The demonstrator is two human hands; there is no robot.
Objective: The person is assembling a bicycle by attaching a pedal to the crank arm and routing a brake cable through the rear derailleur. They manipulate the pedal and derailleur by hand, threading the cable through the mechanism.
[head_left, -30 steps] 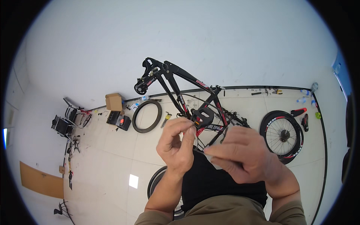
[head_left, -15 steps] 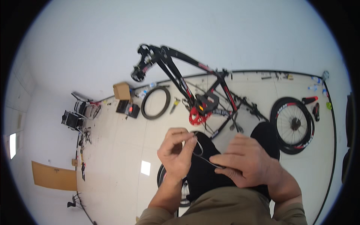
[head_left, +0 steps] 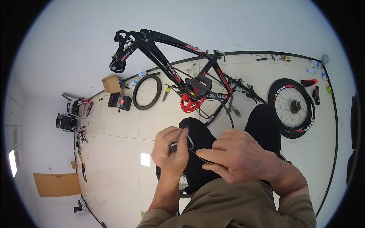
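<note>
Above the person's black-trousered lap, the left hand (head_left: 170, 152) pinches one looped end of a thin grey cable (head_left: 190, 143) in a closed grip while the right hand (head_left: 232, 154) pinches its other stretch, with a black bicycle frame (head_left: 182, 72) lying on the floor beyond

the person is wearing a khaki-olive long-sleeved top with both sleeves pushed up toward the elbows, leaving forearms bare, and black trousers; the left hand (head_left: 170, 152) and right hand (head_left: 237, 155) are wearing no gloves.
</note>
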